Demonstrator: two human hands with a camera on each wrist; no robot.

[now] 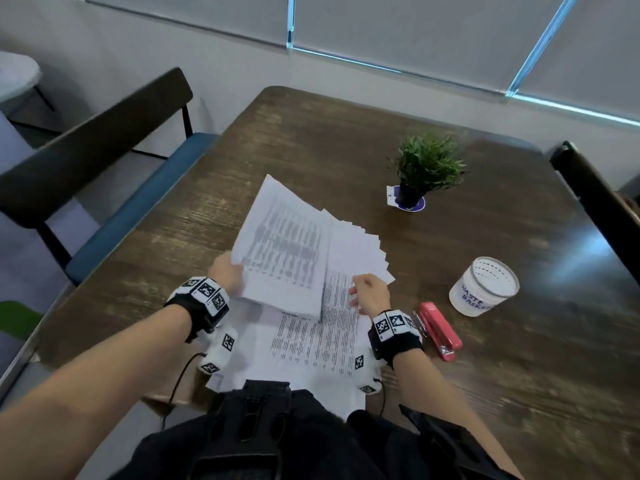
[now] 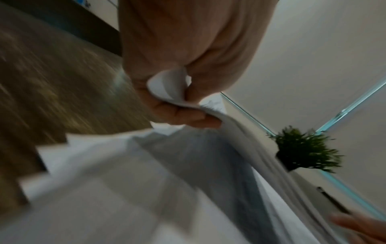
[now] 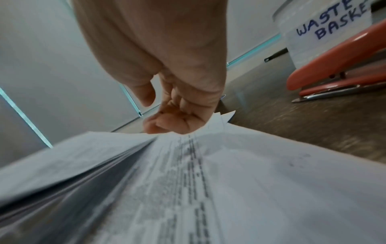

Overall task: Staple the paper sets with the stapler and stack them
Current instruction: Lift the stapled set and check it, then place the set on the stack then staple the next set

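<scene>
I see my left hand (image 1: 227, 271) pinching a raised paper set (image 1: 284, 244) at its near corner. My right hand (image 1: 369, 294), fingers curled and grasping nothing, rests on fanned sheets (image 1: 356, 247) on the tabletop (image 1: 311, 140); the red stapler (image 1: 440, 330) lies just right.

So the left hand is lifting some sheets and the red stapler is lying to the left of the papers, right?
Not quite. The left hand does lift a set of sheets, but the red stapler lies to the right of the papers, beside the right hand and near the waste basket. The head view shows it.
</scene>
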